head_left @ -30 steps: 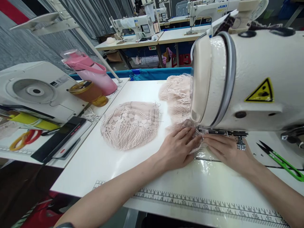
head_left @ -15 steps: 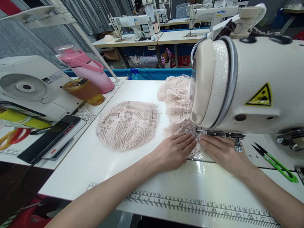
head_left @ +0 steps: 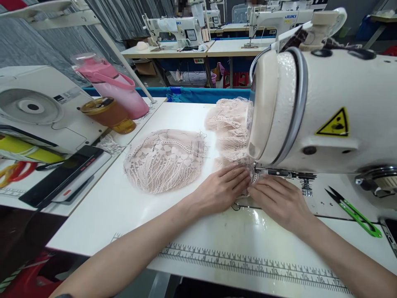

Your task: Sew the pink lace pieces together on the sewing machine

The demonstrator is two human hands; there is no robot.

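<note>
Pale pink lace fabric (head_left: 232,128) lies gathered beside the head of a white sewing machine (head_left: 310,111), its near end running under the presser foot. My left hand (head_left: 221,186) rests flat on that near end, fingers stretched out just left of the needle area. On the other side, my right hand (head_left: 279,200) pinches the lace's near edge, its fingertips drawn together and partly hiding the cloth. The two hands almost meet in front of the foot. A separate lace piece (head_left: 166,161) with loose threads lies flat on the table to the left.
Green-handled thread snips (head_left: 356,211) lie right of my right hand. A printed ruler (head_left: 248,265) runs along the table's front edge. Leftward are an amber cup (head_left: 108,116), a pink bottle (head_left: 120,91) and a black-and-white flat case (head_left: 62,178). Other sewing machines (head_left: 176,31) stand behind.
My right hand has moved left and a little nearer to me, closing on the lace edge. My left hand has shifted slightly left and up. The view has shifted a little.
</note>
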